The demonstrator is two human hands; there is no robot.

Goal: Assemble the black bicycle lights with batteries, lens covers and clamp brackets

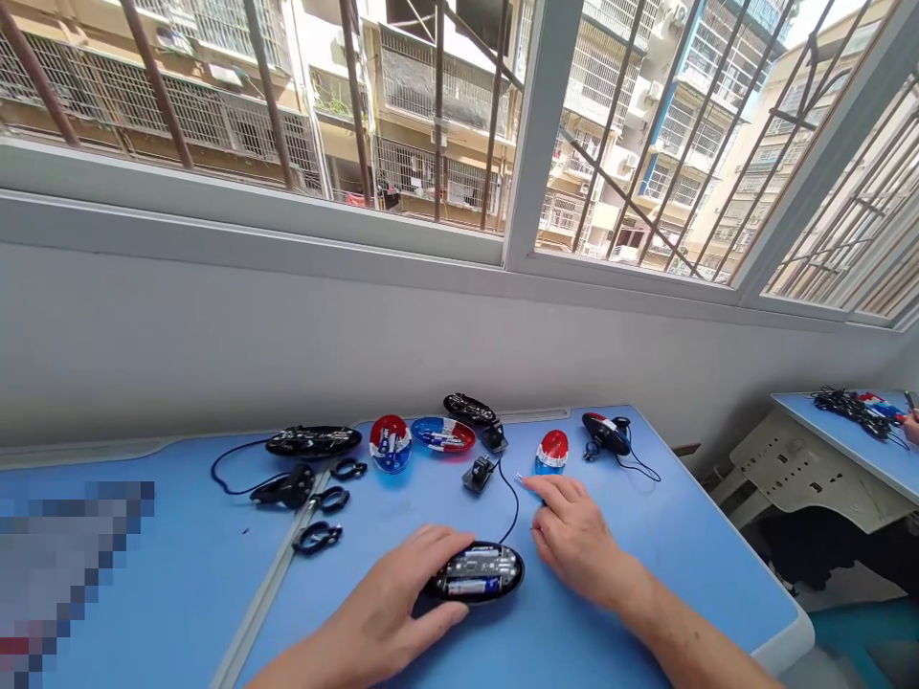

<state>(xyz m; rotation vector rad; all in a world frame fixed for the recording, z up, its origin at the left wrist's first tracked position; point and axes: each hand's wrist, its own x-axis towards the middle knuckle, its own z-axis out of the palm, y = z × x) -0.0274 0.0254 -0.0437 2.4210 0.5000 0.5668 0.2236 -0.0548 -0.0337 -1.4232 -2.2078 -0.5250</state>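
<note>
My left hand is wrapped round the left end of a black oval battery housing, which lies with its inside facing up. Blue and silver batteries and a grey inner plate show in it. A thin black cable runs from it up to a small black switch piece. To the right of the housing, my right hand is low over the table with curled fingers. A tiny silvery thing shows at its index fingertip, too small to name. Just beyond that hand stands a red and blue clear cover.
Toward the wall lie other black housings, red and blue covers with batteries in them, and black ring clamps. An assembled unit lies at the right. A second table holds bundled cables; a person's hand is there.
</note>
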